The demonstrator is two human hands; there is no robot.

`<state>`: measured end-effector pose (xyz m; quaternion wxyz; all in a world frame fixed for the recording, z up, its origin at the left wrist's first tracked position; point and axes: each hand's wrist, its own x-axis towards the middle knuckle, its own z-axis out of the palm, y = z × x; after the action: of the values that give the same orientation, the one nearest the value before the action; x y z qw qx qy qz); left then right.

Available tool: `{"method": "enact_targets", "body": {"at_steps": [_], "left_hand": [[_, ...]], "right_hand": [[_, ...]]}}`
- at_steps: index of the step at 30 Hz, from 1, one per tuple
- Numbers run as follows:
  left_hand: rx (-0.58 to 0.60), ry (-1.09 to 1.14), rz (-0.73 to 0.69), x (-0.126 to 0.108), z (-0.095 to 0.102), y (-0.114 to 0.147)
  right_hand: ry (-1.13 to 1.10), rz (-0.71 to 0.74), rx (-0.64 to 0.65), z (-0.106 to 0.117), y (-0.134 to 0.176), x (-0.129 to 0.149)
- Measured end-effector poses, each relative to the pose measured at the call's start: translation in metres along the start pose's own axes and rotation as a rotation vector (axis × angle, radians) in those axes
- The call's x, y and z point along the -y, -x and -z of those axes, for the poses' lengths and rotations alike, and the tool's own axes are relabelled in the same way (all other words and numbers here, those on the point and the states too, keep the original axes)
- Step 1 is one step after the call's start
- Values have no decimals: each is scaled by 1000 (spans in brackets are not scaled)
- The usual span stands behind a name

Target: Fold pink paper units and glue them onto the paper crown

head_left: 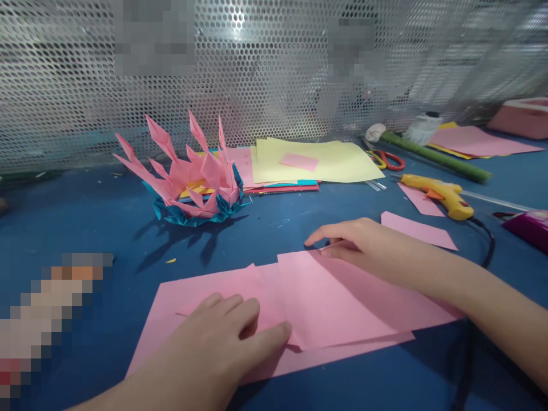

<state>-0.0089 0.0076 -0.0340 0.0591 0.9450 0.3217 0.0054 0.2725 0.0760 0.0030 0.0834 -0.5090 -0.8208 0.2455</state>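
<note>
Several overlapping pink paper sheets [351, 308] lie in front of me, one on top at a slight angle. My left hand [231, 331] rests on the left part of the lower sheet [154, 319], fingers loosely bent. Its thumb is spread away and touches the top sheet near its lower left corner. At the far edge of the top sheet, my right hand [351, 242] pinches the paper between thumb and bent fingers, with the index finger reaching out to the left. A folded flap pokes out by the left hand; what lies under that palm is hidden.
Behind stands a pink and blue folded-paper flower [205, 194]. Yellow paper [342, 160] tops a pile beside red-handled scissors [391, 161]. Right are a yellow glue gun [445, 194] with its cord, a green stem [440, 157] and pink strips [417, 229]. Perforated metal [265, 85] borders the back.
</note>
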Motion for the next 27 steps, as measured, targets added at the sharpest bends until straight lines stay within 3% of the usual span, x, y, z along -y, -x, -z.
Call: {"method": "enact_targets", "body": {"at_steps": [11, 17, 27], "left_hand": [[-23, -35, -16, -4, 8, 2], [86, -29, -66, -5, 18, -1], [95, -35, -43, -11, 22, -1]], "right_hand": [[4, 41, -29, 1, -2, -4], [4, 30, -9, 2, -1, -5], [41, 88, 20, 2, -2, -6]]}}
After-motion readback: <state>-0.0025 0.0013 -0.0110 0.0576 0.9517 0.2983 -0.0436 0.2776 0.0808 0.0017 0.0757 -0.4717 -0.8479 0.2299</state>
